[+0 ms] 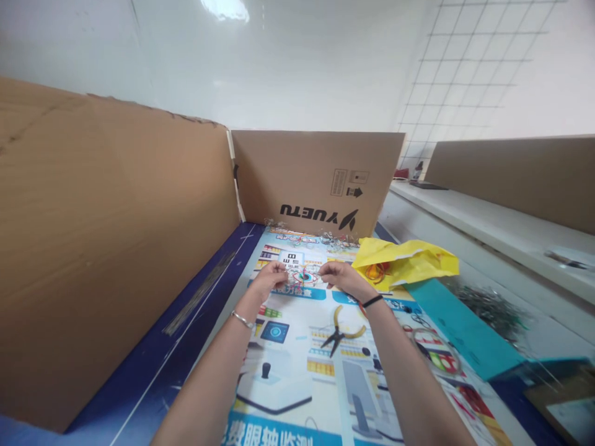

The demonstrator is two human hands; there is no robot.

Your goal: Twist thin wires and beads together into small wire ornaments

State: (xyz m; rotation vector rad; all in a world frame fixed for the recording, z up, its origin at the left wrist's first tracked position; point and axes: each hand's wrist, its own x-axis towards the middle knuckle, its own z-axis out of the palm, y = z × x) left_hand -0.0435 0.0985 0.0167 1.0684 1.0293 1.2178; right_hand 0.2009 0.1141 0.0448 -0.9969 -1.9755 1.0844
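My left hand (272,277) and my right hand (343,277) are held a short way apart above the printed sheet (297,339). Fingers on both sides are pinched. Faint lines of a thin wire piece (302,271) show between the fingertips, over a printed eye; its exact shape is too fine to make out. Closer to me, pliers (341,333) with yellow handles lie with their handles spread, left of my right forearm. Small tangled wire pieces (337,240) lie along the far end of the sheet.
Cardboard panels (316,173) stand at the back and at left (116,235). On the right are a yellow bag (413,263) with an orange coil, a teal box flap (469,325), a heap of thin metal pieces (493,310), a wire coil (437,351) and a white ledge (488,217).
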